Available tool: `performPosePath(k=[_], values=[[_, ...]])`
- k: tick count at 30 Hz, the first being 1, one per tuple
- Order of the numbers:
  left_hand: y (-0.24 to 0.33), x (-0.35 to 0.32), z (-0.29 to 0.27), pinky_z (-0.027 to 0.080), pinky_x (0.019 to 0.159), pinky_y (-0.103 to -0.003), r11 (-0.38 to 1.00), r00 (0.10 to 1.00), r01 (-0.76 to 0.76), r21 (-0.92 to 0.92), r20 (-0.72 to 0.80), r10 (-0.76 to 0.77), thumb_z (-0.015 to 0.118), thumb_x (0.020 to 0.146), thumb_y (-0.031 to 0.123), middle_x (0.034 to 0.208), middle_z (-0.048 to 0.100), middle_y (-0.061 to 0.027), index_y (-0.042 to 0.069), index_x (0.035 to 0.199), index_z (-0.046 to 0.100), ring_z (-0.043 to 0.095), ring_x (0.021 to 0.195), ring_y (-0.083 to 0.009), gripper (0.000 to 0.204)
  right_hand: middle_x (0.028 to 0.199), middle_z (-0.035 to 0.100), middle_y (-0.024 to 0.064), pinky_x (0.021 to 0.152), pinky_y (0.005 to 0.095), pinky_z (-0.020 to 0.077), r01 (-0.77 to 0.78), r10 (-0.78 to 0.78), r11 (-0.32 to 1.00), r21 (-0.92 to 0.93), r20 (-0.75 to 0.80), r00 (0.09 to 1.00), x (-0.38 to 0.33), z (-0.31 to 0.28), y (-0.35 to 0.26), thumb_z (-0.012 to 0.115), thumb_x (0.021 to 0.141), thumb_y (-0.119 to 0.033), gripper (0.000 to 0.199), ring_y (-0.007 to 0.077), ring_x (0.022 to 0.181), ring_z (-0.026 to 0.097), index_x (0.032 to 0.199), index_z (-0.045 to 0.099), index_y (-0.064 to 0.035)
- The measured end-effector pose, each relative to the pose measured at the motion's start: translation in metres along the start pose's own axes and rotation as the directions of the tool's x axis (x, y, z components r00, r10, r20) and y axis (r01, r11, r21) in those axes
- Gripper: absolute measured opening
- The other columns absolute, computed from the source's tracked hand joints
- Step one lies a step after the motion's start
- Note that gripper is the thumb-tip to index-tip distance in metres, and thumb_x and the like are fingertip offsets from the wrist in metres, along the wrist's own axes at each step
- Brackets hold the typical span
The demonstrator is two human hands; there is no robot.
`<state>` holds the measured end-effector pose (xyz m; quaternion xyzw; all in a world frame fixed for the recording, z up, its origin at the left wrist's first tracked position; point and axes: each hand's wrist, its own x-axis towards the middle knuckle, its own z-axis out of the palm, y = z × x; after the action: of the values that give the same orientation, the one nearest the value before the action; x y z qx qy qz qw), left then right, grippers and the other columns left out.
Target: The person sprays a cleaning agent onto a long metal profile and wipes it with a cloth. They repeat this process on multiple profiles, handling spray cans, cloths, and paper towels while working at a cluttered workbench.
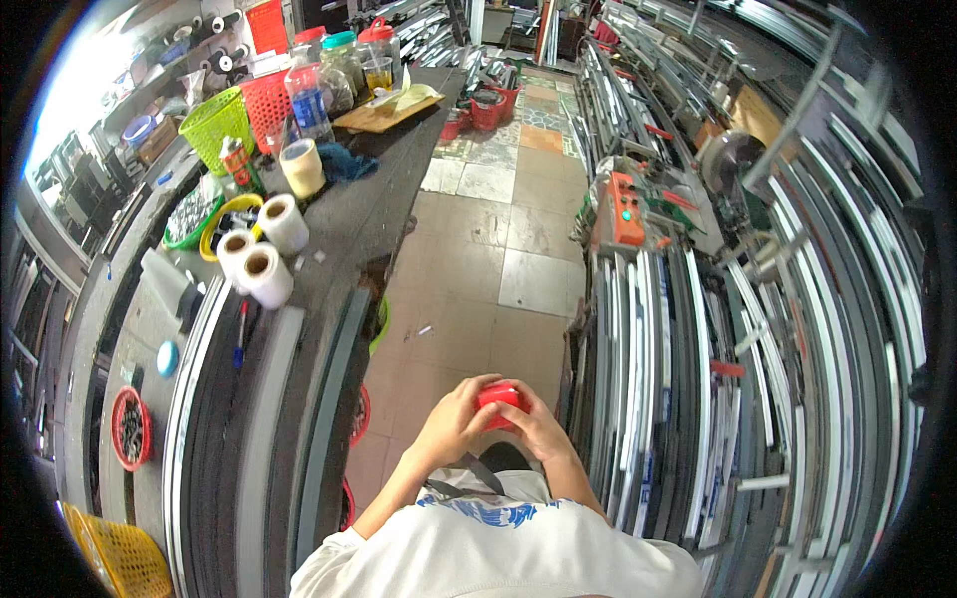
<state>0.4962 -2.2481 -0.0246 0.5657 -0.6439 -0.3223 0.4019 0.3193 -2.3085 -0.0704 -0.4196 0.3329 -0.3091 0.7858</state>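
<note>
At lower centre, the left hand and right hand gripped a red object, probably best steadied with even pressure.

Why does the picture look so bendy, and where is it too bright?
In the head view, the fisheye lens curves the long bars near the rim; in the head view, glare whitens the upper left, but the red object is outside it.

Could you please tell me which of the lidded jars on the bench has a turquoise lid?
The jar between two red-lidded jars, toward the far end of the bench: its lid is turquoise, theirs are red.
</note>
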Motion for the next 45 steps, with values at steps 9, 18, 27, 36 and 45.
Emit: performPosePath(k=[9,18,27,36,45], values=[[-0.071,0.207,-0.022,0.047,0.098,-0.045,0.996,0.992,0.092,-0.011,-0.085,-0.093,0.058,0.097,0.03,0.127,0.059,-0.0198,0.006,0.144,0.044,0.06,0.113,-0.0365,0.054,0.114,0.062,0.0045,0.086,0.0308,0.0558,-0.087,0.084,0.995,0.038,0.079,0.993,0.216,-0.085,-0.114,0.071,0.093,-0.027,0.042,0.0151,0.104,0.063,0.128,0.056,-0.0079],[-0.101,0.305,-0.087,0.045,0.102,-0.041,0.962,0.816,0.21,-0.173,-0.511,-0.27,0.061,0.092,0.01,0.13,0.061,-0.0156,0.004,0.142,0.047,0.06,0.117,-0.0288,0.052,0.108,0.062,0.0005,0.081,0.0266,0.0505,-0.043,0.187,0.935,-0.352,0.386,0.903,0.446,-0.069,-0.224,0.071,0.093,-0.038,0.044,0.0092,0.098,0.06,0.122,0.058,-0.0081],[-0.132,0.312,-0.172,0.045,0.1,-0.039,0.95,0.524,0.086,-0.3,-0.797,-0.299,0.053,0.1,0.014,0.121,0.065,-0.0153,0.0,0.135,0.053,0.062,0.109,-0.0217,0.037,0.111,0.059,0.0065,0.094,0.0317,0.0498,-0.044,0.161,0.985,-0.164,0.819,0.55,0.542,0.076,-0.243,0.086,0.077,-0.034,0.064,0.0155,0.106,0.06,0.121,0.049,-0.0059],[-0.111,0.285,-0.245,0.044,0.096,-0.032,0.969,0.183,0.244,-0.023,-0.981,-0.069,0.058,0.09,-0.004,0.122,0.064,-0.0126,0.001,0.13,0.055,0.061,0.109,-0.0199,0.04,0.111,0.068,0.0069,0.09,0.032,0.0545,0.683,0.011,0.722,-0.113,0.988,0.152,0.621,0.256,-0.315,0.088,0.07,-0.029,0.057,0.0163,0.101,0.066,0.116,0.064,-0.0055],[-0.174,0.331,-0.408,0.039,0.105,-0.039,0.964,-0.331,0.263,0.036,-0.935,0.125,0.076,0.083,0.016,0.135,0.044,-0.0231,-0.008,0.144,0.03,0.047,0.122,-0.0305,0.081,0.1,0.073,0.0141,0.076,0.0354,0.0584,0.993,0.204,0.118,0.019,0.978,-0.043,0.66,0.557,-0.241,0.089,0.062,-0.045,0.063,0.0231,0.089,0.071,0.107,0.071,-0.005]])
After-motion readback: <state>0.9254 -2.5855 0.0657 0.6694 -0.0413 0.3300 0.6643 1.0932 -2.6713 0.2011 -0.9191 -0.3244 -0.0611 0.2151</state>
